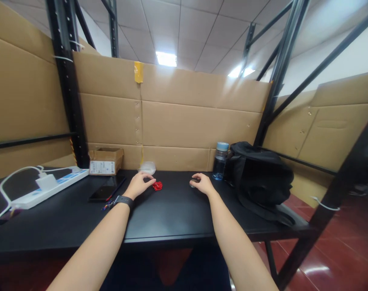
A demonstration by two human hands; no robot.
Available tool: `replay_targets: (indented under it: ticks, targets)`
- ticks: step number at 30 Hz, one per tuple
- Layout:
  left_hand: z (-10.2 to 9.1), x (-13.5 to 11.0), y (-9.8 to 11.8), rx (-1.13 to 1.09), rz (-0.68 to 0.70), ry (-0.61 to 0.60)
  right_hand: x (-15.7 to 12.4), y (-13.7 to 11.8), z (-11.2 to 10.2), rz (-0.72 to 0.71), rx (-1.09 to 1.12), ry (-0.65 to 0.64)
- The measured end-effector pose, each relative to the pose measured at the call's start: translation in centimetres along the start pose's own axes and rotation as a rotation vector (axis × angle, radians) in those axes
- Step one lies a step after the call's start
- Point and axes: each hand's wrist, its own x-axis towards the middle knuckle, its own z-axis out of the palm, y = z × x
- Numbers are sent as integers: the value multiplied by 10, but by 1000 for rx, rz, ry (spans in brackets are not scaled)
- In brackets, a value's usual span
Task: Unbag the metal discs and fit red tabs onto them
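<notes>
Both my forearms reach over a black table [172, 218]. My left hand [139, 184], with a dark watch at its wrist, rests palm down with curled fingers beside a small red bundle [157, 186] and touches or nearly touches it. My right hand [202, 184] lies on the table further right, fingers curled round a small dark thing that I cannot make out. A crumpled clear plastic bag [147, 167] sits just behind my left hand.
A black phone [106, 188] and a pen lie left of my left hand, beyond them a white power strip [47, 186] with charger and cable. A small cardboard box [106, 161], a blue-capped bottle [220, 161] and a black bag [259, 178] stand before cardboard walls.
</notes>
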Motion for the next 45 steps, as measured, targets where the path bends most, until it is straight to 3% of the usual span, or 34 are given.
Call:
replay_targets:
  ticks: [5,10,25,39,45]
  targets:
    - [4,-3,16,52,34,-49,2,0,-1,-2,-2,-98]
    - [2,-2,17,109,46,-63,0,2,-4,29,-37,-38]
    - [0,-4,19,107,44,-125,4,20,2,104,104,-113]
    - [-5,-4,30,93,-1,-52,5,15,2,101,137,-73]
    - [-3,-5,30,157,-68,-133,3,10,0,86,114,-71]
